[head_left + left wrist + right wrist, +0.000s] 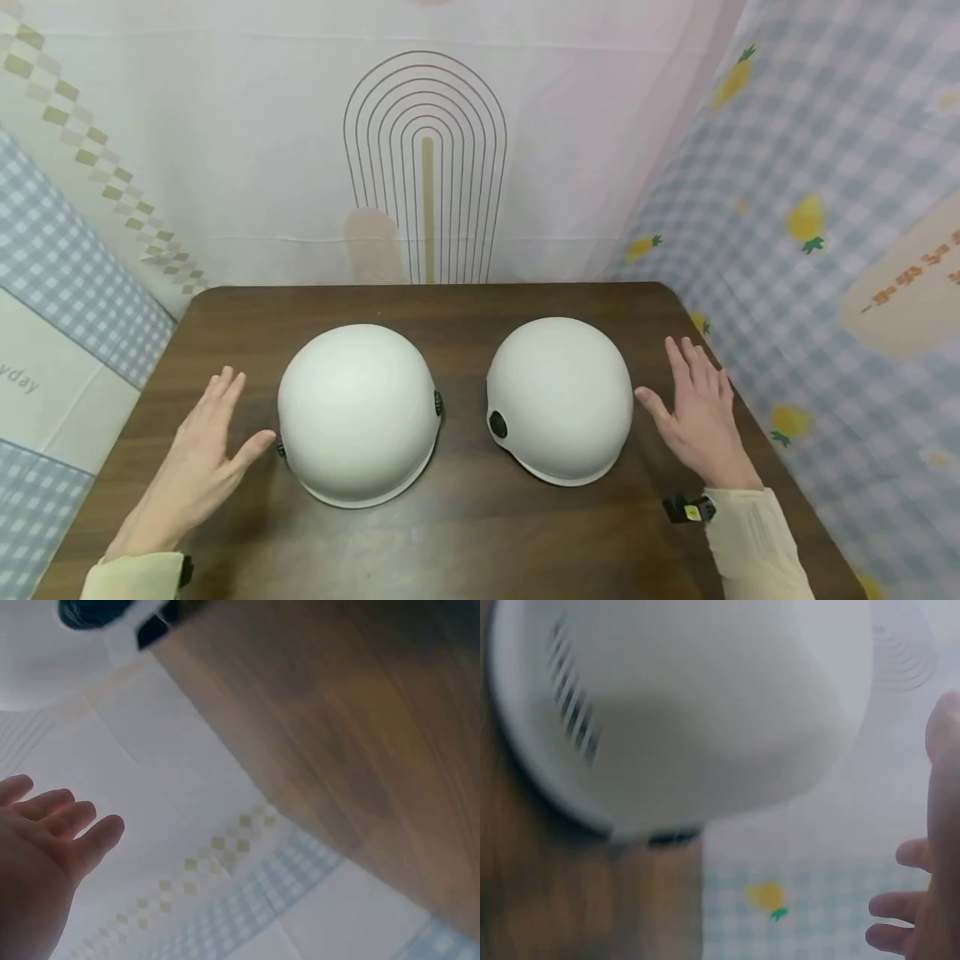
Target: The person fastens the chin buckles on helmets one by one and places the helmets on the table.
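Two white helmets rest dome-up on a dark brown table. The left helmet (358,412) has a black fitting on each side of its rim. On the right helmet (562,400) a black oval piece shows at its lower left; the right wrist view adds a row of slanted vent slots near its rim. My left hand (206,454) is held beside the left helmet, fingers straight, thumb tip close to the side fitting. To the right of the other helmet my right hand (699,417) spreads its fingers, thumb pointing at the dome. Neither hand holds anything.
The wooden table (465,542) has rounded far corners. Behind it hangs a pale cloth (262,125) with an arch pattern. A blue checked cloth with pineapples (757,250) rises along the right edge, and another checked cloth (67,225) lies along the left.
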Tool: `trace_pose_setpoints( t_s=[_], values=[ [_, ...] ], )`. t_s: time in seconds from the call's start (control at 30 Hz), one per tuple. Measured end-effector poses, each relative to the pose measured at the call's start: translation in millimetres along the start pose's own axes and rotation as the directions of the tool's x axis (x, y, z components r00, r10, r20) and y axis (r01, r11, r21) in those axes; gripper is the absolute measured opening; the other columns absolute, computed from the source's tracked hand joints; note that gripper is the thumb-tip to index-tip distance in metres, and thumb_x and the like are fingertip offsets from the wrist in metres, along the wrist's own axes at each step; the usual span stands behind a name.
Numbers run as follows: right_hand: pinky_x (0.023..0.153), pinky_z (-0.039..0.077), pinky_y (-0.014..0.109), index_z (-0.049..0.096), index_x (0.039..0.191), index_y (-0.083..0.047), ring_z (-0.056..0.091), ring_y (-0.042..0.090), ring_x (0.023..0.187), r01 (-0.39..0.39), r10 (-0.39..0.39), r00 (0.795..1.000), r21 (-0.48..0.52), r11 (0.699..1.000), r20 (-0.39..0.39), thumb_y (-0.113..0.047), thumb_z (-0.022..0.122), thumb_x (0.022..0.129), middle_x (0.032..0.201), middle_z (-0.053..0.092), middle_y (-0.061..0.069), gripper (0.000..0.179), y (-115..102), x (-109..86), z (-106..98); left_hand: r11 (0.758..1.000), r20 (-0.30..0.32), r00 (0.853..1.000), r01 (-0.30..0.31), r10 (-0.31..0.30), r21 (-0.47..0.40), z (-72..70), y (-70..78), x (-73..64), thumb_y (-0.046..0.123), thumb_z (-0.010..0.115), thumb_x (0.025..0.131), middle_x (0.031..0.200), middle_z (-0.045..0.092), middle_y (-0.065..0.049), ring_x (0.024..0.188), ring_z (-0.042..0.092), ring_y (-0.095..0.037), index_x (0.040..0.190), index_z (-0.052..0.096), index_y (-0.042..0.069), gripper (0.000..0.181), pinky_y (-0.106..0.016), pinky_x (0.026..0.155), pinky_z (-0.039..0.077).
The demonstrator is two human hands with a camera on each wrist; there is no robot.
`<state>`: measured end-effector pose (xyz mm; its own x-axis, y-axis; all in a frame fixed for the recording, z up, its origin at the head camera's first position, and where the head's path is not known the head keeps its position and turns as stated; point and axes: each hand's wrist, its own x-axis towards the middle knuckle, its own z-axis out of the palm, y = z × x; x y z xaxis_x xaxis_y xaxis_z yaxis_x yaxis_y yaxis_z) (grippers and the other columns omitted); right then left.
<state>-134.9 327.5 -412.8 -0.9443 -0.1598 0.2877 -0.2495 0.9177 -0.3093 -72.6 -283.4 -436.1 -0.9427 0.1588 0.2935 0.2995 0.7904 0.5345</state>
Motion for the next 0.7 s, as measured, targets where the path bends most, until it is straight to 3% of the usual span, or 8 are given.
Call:
trace_pose_setpoints(
  t_s=[0.17, 0.3, 0.47, 0.53, 0.6, 0.7],
  values=[
    [0.100, 0.011, 0.072, 0.015, 0.157, -0.013, 0.017, 0.048, 0.138, 0.029, -0.019, 0.990, 0.067, 0.997, -0.142, -0.042, 0.062, 0.094, 0.157, 0.016, 0.020, 0.083, -31.7, -2.2, 2.9, 0.996, -0.020, 0.999, 0.035, -0.037, -0.086, 14.5, 16.2, 4.5, 0.029, 0.067, 0.093, 0.161, 0.007, -0.014, 0.143, 0.012, -0.045, 0.157, 0.013, 0.012, 0.085, -0.073, 0.102, 0.014],
    [0.096, 0.021, 0.068, 0.028, 0.153, -0.009, 0.026, 0.046, 0.132, 0.107, -0.062, 0.960, 0.155, 0.982, -0.272, -0.036, 0.066, 0.092, 0.152, 0.027, 0.020, 0.077, -58.9, -2.7, 10.6, 0.990, -0.035, 0.998, 0.040, -0.045, -0.134, 24.5, 28.2, 8.3, 0.029, 0.071, 0.090, 0.161, 0.009, -0.010, 0.142, 0.016, -0.044, 0.157, 0.015, 0.017, 0.089, -0.072, 0.098, 0.023],
    [0.103, 0.029, 0.047, 0.041, 0.146, -0.006, 0.034, 0.036, 0.129, 0.287, -0.140, 0.894, 0.306, 0.908, -0.425, -0.038, 0.061, 0.094, 0.143, 0.038, 0.018, 0.065, -100.5, 2.1, 30.2, 0.986, -0.092, 0.994, 0.041, -0.056, -0.160, 29.8, 38.5, 13.5, 0.029, 0.074, 0.088, 0.161, 0.011, -0.007, 0.142, 0.017, -0.039, 0.157, 0.018, 0.022, 0.089, -0.072, 0.095, 0.028],
    [0.105, 0.030, 0.039, 0.043, 0.144, -0.004, 0.036, 0.034, 0.128, 0.340, -0.160, 0.879, 0.354, 0.871, -0.449, -0.040, 0.059, 0.095, 0.141, 0.040, 0.018, 0.063, -119.9, 2.1, 40.1, 0.986, -0.116, 0.992, 0.039, -0.058, -0.160, 31.2, 41.4, 17.4, 0.029, 0.074, 0.087, 0.161, 0.012, -0.007, 0.142, 0.018, -0.039, 0.156, 0.021, 0.021, 0.088, -0.072, 0.095, 0.027],
    [0.108, 0.027, 0.033, 0.043, 0.144, -0.003, 0.037, 0.033, 0.129, 0.364, -0.169, 0.880, 0.402, 0.840, -0.444, -0.039, 0.058, 0.096, 0.141, 0.040, 0.017, 0.062, -139.7, 0.0, 50.3, 0.988, -0.117, 0.991, 0.043, -0.060, -0.147, 33.7, 44.2, 21.3, 0.032, 0.074, 0.087, 0.161, 0.012, -0.007, 0.142, 0.017, -0.039, 0.156, 0.023, 0.020, 0.087, -0.072, 0.097, 0.023],
    [0.112, 0.023, 0.030, 0.035, 0.148, -0.004, 0.032, 0.030, 0.135, 0.355, -0.183, 0.912, 0.482, 0.801, -0.368, -0.035, 0.060, 0.096, 0.147, 0.034, 0.015, 0.066, -168.9, -7.5, 66.0, 0.992, -0.087, 0.994, 0.052, -0.062, -0.113, 39.3, 47.3, 24.4, 0.039, 0.072, 0.087, 0.161, 0.011, -0.009, 0.142, 0.014, -0.041, 0.156, 0.024, 0.017, 0.087, -0.072, 0.099, 0.018]
  ],
)
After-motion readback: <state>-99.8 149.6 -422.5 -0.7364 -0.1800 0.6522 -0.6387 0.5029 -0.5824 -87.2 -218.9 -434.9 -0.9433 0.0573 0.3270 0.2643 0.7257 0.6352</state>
